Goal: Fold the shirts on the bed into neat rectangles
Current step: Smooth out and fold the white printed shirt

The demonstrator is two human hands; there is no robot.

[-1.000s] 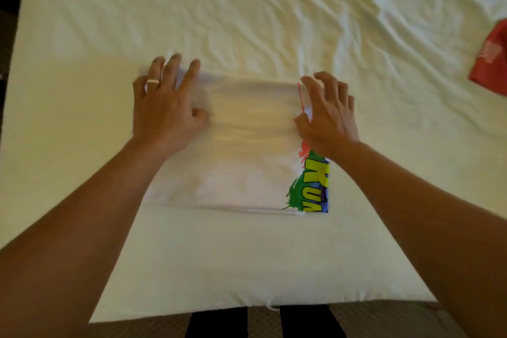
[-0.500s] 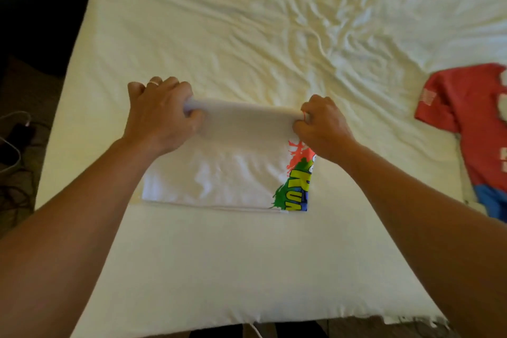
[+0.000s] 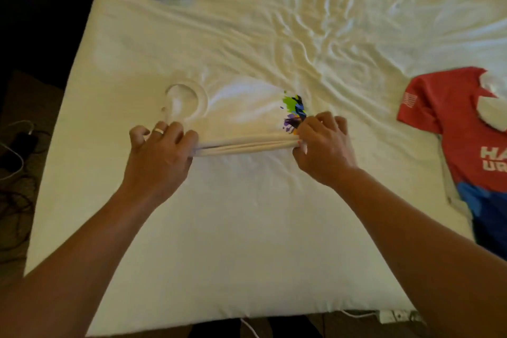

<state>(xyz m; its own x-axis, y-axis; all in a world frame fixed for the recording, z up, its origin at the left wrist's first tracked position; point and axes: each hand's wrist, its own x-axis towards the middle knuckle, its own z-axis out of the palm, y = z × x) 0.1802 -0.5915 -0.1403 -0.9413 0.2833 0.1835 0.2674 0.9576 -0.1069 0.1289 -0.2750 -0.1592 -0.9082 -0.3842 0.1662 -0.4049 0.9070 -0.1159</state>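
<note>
I have the white shirt [image 3: 241, 115] pinched at both ends of its near folded edge: my left hand [image 3: 160, 155] grips the layered edge on the collar side, my right hand [image 3: 322, 148] grips it on the side of the coloured print. Both sets of fingers are clenched on the cloth, thumbs underneath as far as I can make out, since the backs of my hands hide most of the pinch. The edge runs taut between the two grips as a stack of thin layers, raised a little off the bed [image 3: 247, 255]; the rest of the shirt slopes away beyond my fingers and lies on the sheet, collar opening up.

What worries me is that stack. If either pinch loosens, the inner layers will likely slide out and the fold will splay. If I pull the hands apart unevenly, the rectangle will skew, and the print side looks likeliest to bunch. The sheet beyond the white shirt is heavily wrinkled, so setting it down there could drag creases into it.

The red shirt [image 3: 461, 129] lies unfolded well to the right of the white shirt, waiting its turn.
</note>
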